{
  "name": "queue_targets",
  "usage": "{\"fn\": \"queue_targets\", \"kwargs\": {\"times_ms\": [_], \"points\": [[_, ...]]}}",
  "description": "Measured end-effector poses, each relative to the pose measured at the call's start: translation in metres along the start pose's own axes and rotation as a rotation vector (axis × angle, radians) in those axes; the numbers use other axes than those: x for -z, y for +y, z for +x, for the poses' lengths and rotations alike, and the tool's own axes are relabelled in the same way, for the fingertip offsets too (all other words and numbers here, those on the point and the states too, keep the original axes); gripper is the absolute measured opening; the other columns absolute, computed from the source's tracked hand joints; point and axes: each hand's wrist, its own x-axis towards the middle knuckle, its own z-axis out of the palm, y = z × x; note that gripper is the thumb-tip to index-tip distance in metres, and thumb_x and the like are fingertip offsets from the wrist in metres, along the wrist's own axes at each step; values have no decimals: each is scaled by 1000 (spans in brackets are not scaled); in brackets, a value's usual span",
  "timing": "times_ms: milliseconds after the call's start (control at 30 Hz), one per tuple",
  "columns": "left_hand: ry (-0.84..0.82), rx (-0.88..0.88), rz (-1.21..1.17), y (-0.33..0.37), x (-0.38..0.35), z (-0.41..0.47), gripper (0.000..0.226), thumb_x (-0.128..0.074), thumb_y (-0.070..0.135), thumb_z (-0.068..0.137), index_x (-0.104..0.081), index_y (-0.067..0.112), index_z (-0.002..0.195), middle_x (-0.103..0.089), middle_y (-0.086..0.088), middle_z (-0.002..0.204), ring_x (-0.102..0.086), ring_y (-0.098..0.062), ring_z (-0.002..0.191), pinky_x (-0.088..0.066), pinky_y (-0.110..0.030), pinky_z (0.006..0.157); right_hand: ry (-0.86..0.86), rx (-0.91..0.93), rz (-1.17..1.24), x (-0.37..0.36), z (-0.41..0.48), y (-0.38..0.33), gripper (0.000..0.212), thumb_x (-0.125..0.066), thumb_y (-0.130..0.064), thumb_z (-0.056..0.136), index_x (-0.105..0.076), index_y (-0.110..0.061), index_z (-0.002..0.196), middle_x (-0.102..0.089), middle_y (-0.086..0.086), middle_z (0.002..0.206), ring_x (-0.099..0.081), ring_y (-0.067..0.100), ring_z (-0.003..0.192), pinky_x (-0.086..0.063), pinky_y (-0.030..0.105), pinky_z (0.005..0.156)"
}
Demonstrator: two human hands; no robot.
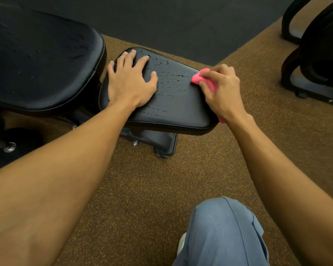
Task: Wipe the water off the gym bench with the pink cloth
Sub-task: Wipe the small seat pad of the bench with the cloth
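Pink cloth (197, 78): bunched at the right edge of the counter (177, 110), touching its top.
Right grip (222, 89): fingers curled round the Pink cloth, pinching it.
Water (169, 81): beads and streaks across the counter's middle, between our two grips.
Left grip (131, 79): fingers spread, flat on the counter's left part.
Back pad (42, 60): droplets here too.
Progress: we judge the wiping barely begun; nearly all is left.

Most of the pink cloth (197, 78) is buried under the right hand (222, 91); the black frame (288, 60) opposite runs off the edge.
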Motion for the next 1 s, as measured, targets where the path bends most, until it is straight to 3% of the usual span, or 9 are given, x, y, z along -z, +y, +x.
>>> {"fn": "queue_targets", "kwargs": {"times_ms": [200,367,500,600,700,833,1000], "points": [[0,2,10,-1,-1,0,65,-35,62,100,-40,36,159,-27,-1,172,-18,-22,159,-11,-52,129,-132,212,9,-3,-11,-13,26,-72,-37,99,-80,-21,118,-63,5,108,-54,25,102,-36,24,94],[0,5,10,-2,-1,0,66,-34,63,99,-40,36,159,-27,-2,172,-18,-22,159,-11,-52,129,-63,229,-85,0,-19,-9,25,-70,-40,100,-77,-25,118,-64,1,121,-53,26,112,-44,44,100],[-1,-3,8,-1,-3,0,66,-33,63,99,-40,36,159,-27,-2,172,-18,-22,159,-11,-53,129,-79,252,-11,-5,-32,-10,29,-67,-28,101,-71,-16,127,-60,5,140,-55,25,128,-43,38,114],[3,3,8,-2,-4,0,66,-33,63,99,-40,36,159,-27,-2,172,-18,-22,159,-11,-54,129,-61,225,25,-5,-39,-10,29,-67,-24,103,-72,-19,131,-64,2,136,-60,22,127,-43,30,114],[5,3,0,-3,-5,0,66,-32,63,99,-40,36,159,-26,-2,172,-17,-22,160,-11,-54,129,-16,115,8,-8,-29,-15,26,-67,-24,103,-76,-19,126,-67,5,130,-62,24,121,-46,34,110],[4,3,-5,-4,-6,3,67,-32,64,98,-40,37,159,-25,-2,172,-17,-22,160,-10,-54,129,-50,-5,-24,-8,4,-22,26,-62,-27,105,-79,-24,125,-65,5,142,-60,25,131,-42,39,118],[-3,8,19,-6,-8,6,67,-29,64,98,-38,39,160,-26,-1,172,-19,-23,159,-12,-54,128,-140,117,27,-6,7,-30,27,-69,-20,101,-77,-13,126,-70,4,137,-64,22,128,-44,36,117]]}}
